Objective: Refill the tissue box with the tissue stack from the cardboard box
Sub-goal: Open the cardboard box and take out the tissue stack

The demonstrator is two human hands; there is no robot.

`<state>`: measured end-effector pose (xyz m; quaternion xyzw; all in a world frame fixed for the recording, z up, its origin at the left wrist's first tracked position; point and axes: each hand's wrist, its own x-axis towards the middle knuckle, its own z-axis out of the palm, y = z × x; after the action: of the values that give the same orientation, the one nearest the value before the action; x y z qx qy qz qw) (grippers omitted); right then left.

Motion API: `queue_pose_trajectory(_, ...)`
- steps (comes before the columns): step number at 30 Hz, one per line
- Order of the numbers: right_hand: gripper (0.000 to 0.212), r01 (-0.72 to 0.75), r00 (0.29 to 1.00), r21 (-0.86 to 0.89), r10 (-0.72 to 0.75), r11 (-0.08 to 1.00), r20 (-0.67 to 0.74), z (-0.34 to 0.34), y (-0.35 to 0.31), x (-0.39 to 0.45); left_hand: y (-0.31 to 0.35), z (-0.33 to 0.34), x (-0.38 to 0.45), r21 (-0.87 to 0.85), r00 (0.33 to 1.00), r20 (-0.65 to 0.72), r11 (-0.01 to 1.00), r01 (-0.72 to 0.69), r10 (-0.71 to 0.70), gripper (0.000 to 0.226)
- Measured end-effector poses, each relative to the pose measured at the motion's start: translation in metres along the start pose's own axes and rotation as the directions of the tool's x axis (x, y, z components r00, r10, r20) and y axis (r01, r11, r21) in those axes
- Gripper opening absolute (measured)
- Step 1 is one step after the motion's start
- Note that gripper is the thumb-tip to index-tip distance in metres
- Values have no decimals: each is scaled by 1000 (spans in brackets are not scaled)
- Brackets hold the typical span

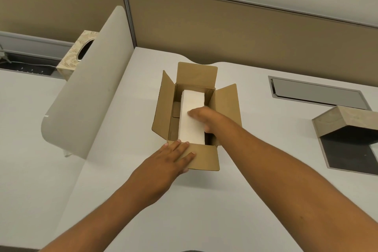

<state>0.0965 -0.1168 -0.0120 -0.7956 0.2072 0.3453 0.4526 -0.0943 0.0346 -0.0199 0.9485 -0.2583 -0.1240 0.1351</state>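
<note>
Left hand [173, 157] lies flat, fingers spread, pinning the cardboard box [163, 108] near flap. Right hand [201, 117] inside it wraps the tissue stack [192, 108]; grip apparently closed. Lift level, squeezing evenly.

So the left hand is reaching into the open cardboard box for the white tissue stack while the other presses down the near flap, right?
Not quite: the head view shows the right hand on the tissue stack inside the cardboard box; the left hand presses the near flap.

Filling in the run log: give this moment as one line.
phase: pick-up | right hand: gripping tissue stack inside cardboard box | left hand: flat on near flap | tissue box: behind divider
</note>
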Motion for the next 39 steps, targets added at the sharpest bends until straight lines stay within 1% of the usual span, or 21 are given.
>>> queue_pose_trajectory(3,56,-22,1000,32,21,999,23,-4,-4,5,2,1,0,-7,999,-33,1000,1,-2,54)
queue_pose_trajectory(8,60,-42,999,89,41,995,16,-6,-9,10,1,0,0,-1,1000,-8,1000,25,-25,55)
queue_pose_trajectory(10,60,-67,998,77,66,995,15,-7,-10,11,0,-3,0,-19,999,-11,999,35,-35,55)
queue_pose_trajectory(14,60,-137,990,126,130,983,60,-14,-10,14,2,-8,0,-18,999,-8,999,39,-39,54)
queue_pose_trajectory(15,57,-144,989,136,136,980,66,-15,-10,15,3,-10,0,-21,999,-7,999,38,-38,54)
queue_pose_trajectory(19,31,-122,990,188,107,975,88,-20,-11,8,5,-12,1,-26,999,-11,999,40,-40,53)
queue_pose_trajectory(21,28,-107,993,208,92,972,80,-23,-12,3,4,-11,1,-24,998,-33,999,44,-44,52)
queue_pose_trajectory(23,33,-95,994,220,80,971,76,-26,-13,-2,2,-10,1,-31,997,-64,998,47,-49,51)
queue_pose_trajectory(26,61,-86,994,240,69,967,81,-31,-19,-11,0,-11,2,-43,993,-90,997,67,-71,50)
queue_pose_trajectory(27,65,-87,993,249,65,965,95,-33,-22,-15,1,-12,2,-36,994,-81,996,77,-79,50)
queue_pose_trajectory(29,68,-75,992,291,44,954,114,-38,-29,-23,4,-19,2,-12,994,-77,997,74,-75,49)
queue_pose_trajectory(30,69,-63,992,313,26,948,122,-41,-32,-28,5,-23,2,-21,992,-105,998,66,-68,48)
queue_pose_trajectory(32,68,-33,991,354,-16,935,135,-48,-40,-42,8,-34,0,-117,976,-199,991,68,-91,44)
queue_pose_trajectory(34,63,25,991,406,-77,913,114,-59,-42,-58,15,-47,-4,-269,936,-290,956,119,-199,48)
queue_pose_trajectory(35,62,58,990,438,-110,897,93,-66,-42,-68,20,-53,-5,-364,895,-353,921,137,-273,48)
queue_pose_trajectory(36,59,73,989,474,-126,877,81,-71,-44,-74,23,-57,-4,-492,829,-416,859,139,-373,47)
queue_pose_trajectory(37,57,75,989,513,-130,855,73,-76,-45,-80,25,-59,-2,-630,744,-462,769,108,-483,45)
queue_pose_trajectory(38,55,76,989,553,-135,830,66,-81,-44,-88,29,-63,1,-752,653,-470,657,57,-594,44)
queue_pose_trajectory(39,54,88,988,592,-147,801,53,-88,-42,-97,35,-68,5,-849,584,-430,528,-2,-689,46)
